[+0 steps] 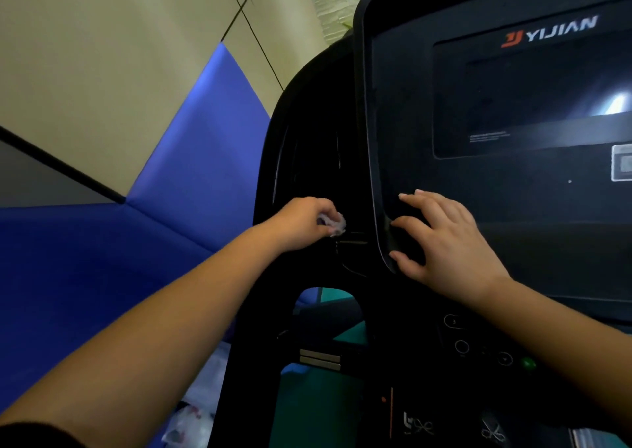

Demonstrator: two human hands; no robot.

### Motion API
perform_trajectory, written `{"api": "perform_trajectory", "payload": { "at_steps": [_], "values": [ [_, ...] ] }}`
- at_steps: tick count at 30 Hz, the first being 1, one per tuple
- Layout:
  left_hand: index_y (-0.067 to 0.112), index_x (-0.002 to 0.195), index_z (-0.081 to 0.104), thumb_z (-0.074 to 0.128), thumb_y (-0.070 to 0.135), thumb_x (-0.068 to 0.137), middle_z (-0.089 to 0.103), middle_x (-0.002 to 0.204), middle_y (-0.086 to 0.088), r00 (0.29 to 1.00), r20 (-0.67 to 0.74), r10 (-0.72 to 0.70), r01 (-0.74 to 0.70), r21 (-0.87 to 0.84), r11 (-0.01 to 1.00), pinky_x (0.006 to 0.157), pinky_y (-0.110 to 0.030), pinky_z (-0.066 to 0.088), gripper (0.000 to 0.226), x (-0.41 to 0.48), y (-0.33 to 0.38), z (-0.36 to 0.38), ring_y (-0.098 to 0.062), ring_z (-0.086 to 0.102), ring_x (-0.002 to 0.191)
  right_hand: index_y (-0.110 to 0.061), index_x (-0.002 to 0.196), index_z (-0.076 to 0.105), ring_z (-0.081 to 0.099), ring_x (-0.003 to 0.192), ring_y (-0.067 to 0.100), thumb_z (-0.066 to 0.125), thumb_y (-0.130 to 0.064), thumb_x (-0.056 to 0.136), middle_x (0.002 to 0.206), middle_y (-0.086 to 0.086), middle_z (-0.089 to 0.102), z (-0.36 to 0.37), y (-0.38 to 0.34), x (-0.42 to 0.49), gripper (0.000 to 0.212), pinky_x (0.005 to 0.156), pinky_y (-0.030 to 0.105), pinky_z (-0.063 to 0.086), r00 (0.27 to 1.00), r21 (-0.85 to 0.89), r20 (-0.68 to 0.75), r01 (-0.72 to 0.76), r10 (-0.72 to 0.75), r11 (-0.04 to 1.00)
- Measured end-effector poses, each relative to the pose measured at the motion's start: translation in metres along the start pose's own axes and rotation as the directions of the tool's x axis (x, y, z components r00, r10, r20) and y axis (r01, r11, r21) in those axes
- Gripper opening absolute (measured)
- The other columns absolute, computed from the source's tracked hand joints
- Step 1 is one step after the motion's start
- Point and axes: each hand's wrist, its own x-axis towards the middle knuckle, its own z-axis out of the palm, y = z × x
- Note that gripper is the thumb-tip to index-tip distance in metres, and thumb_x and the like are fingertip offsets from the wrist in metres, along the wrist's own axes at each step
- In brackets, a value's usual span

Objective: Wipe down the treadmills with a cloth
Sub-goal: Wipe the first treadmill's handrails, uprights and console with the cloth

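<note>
A black treadmill console (478, 180) with a dark screen and a YIJIAN logo fills the right of the head view. My left hand (304, 222) grips a small crumpled white cloth (333, 223) and holds it against the console's black left wing, beside the screen frame. My right hand (441, 242) lies spread on the lower left corner of the screen frame, its fingertips touching the raised edge. Most of the cloth is hidden inside my left fist.
Round control buttons (461, 346) and a green button (528, 362) sit below my right wrist. A padded wall in blue (191, 174) and beige stands on the left. White plastic bags (198, 403) lie on the floor at the lower left. Teal flooring shows through the console's opening.
</note>
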Motion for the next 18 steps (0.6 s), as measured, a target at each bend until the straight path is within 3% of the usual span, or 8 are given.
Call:
{"api": "perform_trajectory", "payload": {
  "at_steps": [2,4,5,7,9,11,14,18],
  "values": [
    [0.021,0.109,0.068,0.07,0.021,0.085,0.061,0.117,-0.001,0.999,-0.015,-0.03,0.03,0.042,0.999,0.081,-0.018,0.04,0.024,0.0,-0.008,-0.012,-0.014,0.057,0.105,-0.021,0.118,0.062,0.031,0.14,0.024,0.061,-0.049,0.082,0.144,0.005,0.042,-0.001,-0.001,0.0,0.046,0.112,0.043,0.027,1.0,-0.002,0.007,-0.001,0.001,1.0],
    [0.018,0.109,0.07,0.069,0.017,0.086,0.063,0.116,-0.004,0.968,-0.249,-0.035,0.034,-0.009,0.999,0.082,-0.016,0.037,0.023,-0.003,-0.011,-0.023,-0.02,0.058,0.106,-0.021,0.117,0.062,0.031,0.14,0.024,0.061,-0.049,0.082,0.145,0.004,0.042,-0.001,-0.001,-0.001,0.045,0.112,0.043,0.027,1.0,-0.005,0.008,-0.002,0.002,1.0],
    [0.015,0.109,0.07,0.068,0.014,0.085,0.064,0.113,-0.007,0.89,-0.456,-0.022,0.004,-0.04,0.999,0.081,-0.013,0.035,0.024,-0.005,-0.012,-0.028,-0.023,0.058,0.105,-0.021,0.117,0.062,0.031,0.14,0.024,0.061,-0.049,0.082,0.144,0.004,0.042,-0.001,-0.001,-0.001,0.045,0.112,0.043,0.028,1.0,-0.009,0.004,-0.003,0.003,1.0],
    [0.011,0.107,0.07,0.067,0.008,0.083,0.064,0.106,-0.01,0.626,-0.78,-0.018,-0.03,-0.048,0.998,0.08,-0.012,0.033,0.024,-0.011,-0.014,-0.032,-0.023,0.057,0.1,-0.02,0.116,0.063,0.032,0.139,0.024,0.062,-0.049,0.081,0.144,0.004,0.043,-0.001,-0.001,-0.001,0.045,0.112,0.044,0.03,1.0,-0.012,-0.003,-0.006,0.006,1.0],
    [0.014,0.109,0.068,0.064,0.007,0.084,0.062,0.107,-0.006,0.496,-0.863,-0.098,-0.001,-0.114,0.993,0.083,-0.013,0.035,0.026,-0.015,-0.02,-0.022,-0.018,0.057,0.099,-0.02,0.115,0.064,0.034,0.138,0.025,0.063,-0.048,0.08,0.143,0.005,0.044,0.0,0.0,-0.001,0.045,0.111,0.044,0.031,1.0,-0.007,-0.008,-0.001,0.001,1.0],
    [0.019,0.12,0.064,0.058,0.007,0.09,0.058,0.124,-0.002,0.575,-0.796,-0.188,0.036,-0.205,0.978,0.093,-0.021,0.039,0.033,-0.011,-0.029,-0.002,-0.01,0.055,0.112,-0.019,0.115,0.064,0.035,0.138,0.025,0.064,-0.047,0.08,0.142,0.006,0.045,0.001,0.0,0.0,0.045,0.11,0.044,0.031,1.0,-0.008,-0.021,0.006,-0.007,1.0],
    [0.02,0.138,0.05,0.05,-0.005,0.089,0.03,0.154,-0.008,0.633,-0.766,-0.113,0.079,-0.081,0.994,0.111,-0.034,0.033,0.055,0.002,-0.045,0.016,-0.024,0.035,0.138,-0.02,0.114,0.064,0.036,0.137,0.025,0.065,-0.046,0.079,0.142,0.006,0.046,0.002,0.001,-0.001,0.044,0.11,0.044,0.031,0.999,0.002,-0.03,0.013,-0.013,1.0],
    [0.021,0.142,0.044,0.046,-0.001,0.092,0.026,0.155,-0.011,0.634,-0.763,-0.126,0.078,-0.099,0.992,0.109,-0.023,0.024,0.055,0.038,-0.044,-0.026,-0.026,0.031,0.14,-0.02,0.114,0.064,0.036,0.137,0.025,0.066,-0.046,0.079,0.142,0.006,0.046,0.003,0.001,0.0,0.044,0.109,0.045,0.034,0.999,-0.001,-0.038,0.011,-0.011,1.0]
  ]
}}
